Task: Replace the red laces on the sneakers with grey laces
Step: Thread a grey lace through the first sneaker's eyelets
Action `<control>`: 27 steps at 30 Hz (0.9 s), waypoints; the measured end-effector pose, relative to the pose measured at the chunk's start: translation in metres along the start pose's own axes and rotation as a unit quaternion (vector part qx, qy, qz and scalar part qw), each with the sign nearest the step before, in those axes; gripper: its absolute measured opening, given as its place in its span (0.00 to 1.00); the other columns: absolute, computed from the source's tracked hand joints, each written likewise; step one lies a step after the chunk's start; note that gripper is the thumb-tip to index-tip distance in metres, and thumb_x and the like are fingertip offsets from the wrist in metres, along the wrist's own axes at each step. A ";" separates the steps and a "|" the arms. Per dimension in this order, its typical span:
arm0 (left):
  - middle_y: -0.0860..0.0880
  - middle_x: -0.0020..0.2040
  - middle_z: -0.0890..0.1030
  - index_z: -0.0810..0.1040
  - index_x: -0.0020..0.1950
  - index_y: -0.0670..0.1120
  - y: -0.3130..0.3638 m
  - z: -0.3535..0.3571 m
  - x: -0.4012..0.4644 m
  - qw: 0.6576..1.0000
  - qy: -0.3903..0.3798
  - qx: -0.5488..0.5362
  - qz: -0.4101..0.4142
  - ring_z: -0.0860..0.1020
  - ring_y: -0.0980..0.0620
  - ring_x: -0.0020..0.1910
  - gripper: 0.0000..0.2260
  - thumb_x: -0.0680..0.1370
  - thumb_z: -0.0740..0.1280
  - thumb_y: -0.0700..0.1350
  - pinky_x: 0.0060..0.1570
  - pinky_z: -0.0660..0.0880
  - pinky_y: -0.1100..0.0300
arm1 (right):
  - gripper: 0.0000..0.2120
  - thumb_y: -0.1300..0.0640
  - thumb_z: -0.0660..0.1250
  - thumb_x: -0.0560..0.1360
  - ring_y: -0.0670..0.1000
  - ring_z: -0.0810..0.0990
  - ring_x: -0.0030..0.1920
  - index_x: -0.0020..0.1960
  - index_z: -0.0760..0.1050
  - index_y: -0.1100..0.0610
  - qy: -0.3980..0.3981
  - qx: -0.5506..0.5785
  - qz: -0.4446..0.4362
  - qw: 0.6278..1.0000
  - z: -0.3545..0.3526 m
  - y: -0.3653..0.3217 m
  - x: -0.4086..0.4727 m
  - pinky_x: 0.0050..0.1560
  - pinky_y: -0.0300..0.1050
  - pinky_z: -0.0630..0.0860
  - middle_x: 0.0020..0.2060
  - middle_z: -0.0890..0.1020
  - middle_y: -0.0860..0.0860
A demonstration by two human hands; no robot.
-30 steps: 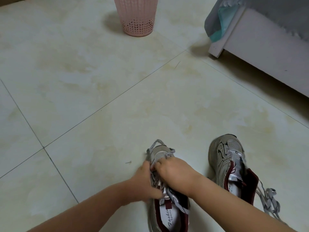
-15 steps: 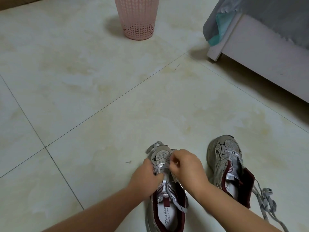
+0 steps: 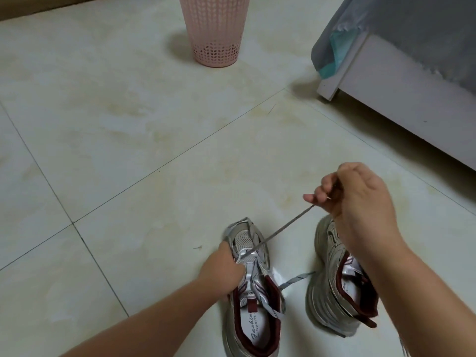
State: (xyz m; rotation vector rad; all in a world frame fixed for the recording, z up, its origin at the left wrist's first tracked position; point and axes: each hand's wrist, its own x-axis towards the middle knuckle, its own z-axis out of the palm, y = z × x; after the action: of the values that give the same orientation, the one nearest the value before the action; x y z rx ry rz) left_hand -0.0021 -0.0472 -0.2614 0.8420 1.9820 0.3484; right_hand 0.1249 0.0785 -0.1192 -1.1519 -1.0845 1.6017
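Note:
Two grey sneakers with dark red lining stand on the tiled floor. My left hand [image 3: 223,271] grips the left sneaker [image 3: 253,292] at its left side near the eyelets. My right hand [image 3: 360,202] is raised to the right above the floor and pinches a grey lace [image 3: 280,231], which runs taut down to the left sneaker's lower eyelets. The lace's other end [image 3: 296,279] lies loose to the right of the tongue. The right sneaker [image 3: 334,287] stands beside it, partly hidden by my right forearm. No red lace is visible.
A pink perforated basket [image 3: 215,32] stands on the floor at the back. A white bed frame [image 3: 401,99] with a grey cover hanging over it fills the upper right. Bare floor tiles lie to the left and ahead.
My right hand has risen from the left sneaker's tongue up and to the right, drawing the grey lace taut through the eyelets. My left hand stays on the sneaker.

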 end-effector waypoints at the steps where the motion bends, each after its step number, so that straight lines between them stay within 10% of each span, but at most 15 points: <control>1: 0.51 0.41 0.72 0.64 0.48 0.47 -0.001 0.001 -0.001 1.000 0.001 -0.010 0.000 0.71 0.52 0.39 0.08 0.73 0.62 0.44 0.37 0.66 0.60 | 0.13 0.67 0.51 0.78 0.47 0.69 0.22 0.37 0.65 0.57 -0.001 -0.010 0.008 1.000 0.000 -0.003 0.001 0.29 0.42 0.78 0.22 0.71 0.48; 8: 0.50 0.30 0.70 0.65 0.32 0.49 0.010 -0.014 0.021 0.981 0.078 -0.175 -0.026 0.70 0.50 0.29 0.15 0.76 0.62 0.50 0.31 0.68 0.62 | 0.09 0.60 0.56 0.79 0.48 0.63 0.26 0.44 0.72 0.62 -0.062 -0.299 0.195 0.932 -0.006 0.068 0.000 0.28 0.41 0.64 0.30 0.66 0.52; 14: 0.52 0.35 0.74 0.72 0.36 0.48 0.007 -0.010 0.034 0.983 0.115 -0.146 -0.011 0.74 0.51 0.39 0.07 0.74 0.63 0.38 0.42 0.71 0.62 | 0.11 0.49 0.66 0.73 0.52 0.74 0.42 0.44 0.69 0.56 -0.125 -0.504 0.157 0.840 0.005 0.129 -0.001 0.41 0.44 0.68 0.37 0.74 0.48; 21: 0.51 0.31 0.82 0.72 0.41 0.48 0.028 -0.024 0.021 0.959 0.040 -0.263 0.097 0.71 0.53 0.27 0.11 0.73 0.59 0.32 0.29 0.68 0.63 | 0.13 0.58 0.65 0.73 0.49 0.68 0.31 0.33 0.64 0.53 -0.164 -0.471 0.057 0.865 -0.002 0.127 -0.003 0.34 0.43 0.64 0.27 0.71 0.48; 27: 0.50 0.56 0.80 0.78 0.56 0.46 0.005 -0.020 0.014 0.983 -0.036 -0.128 0.130 0.79 0.45 0.53 0.22 0.71 0.57 0.26 0.53 0.75 0.48 | 0.16 0.44 0.67 0.72 0.52 0.75 0.38 0.50 0.65 0.53 -0.174 -0.602 0.081 0.775 -0.022 0.099 -0.029 0.35 0.45 0.67 0.36 0.74 0.47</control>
State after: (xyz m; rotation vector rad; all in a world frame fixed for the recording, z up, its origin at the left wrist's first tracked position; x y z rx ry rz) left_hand -0.0212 -0.0327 -0.2574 0.9314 1.7179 0.6998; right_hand 0.1366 0.0298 -0.2120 -1.7791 -2.5074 1.1579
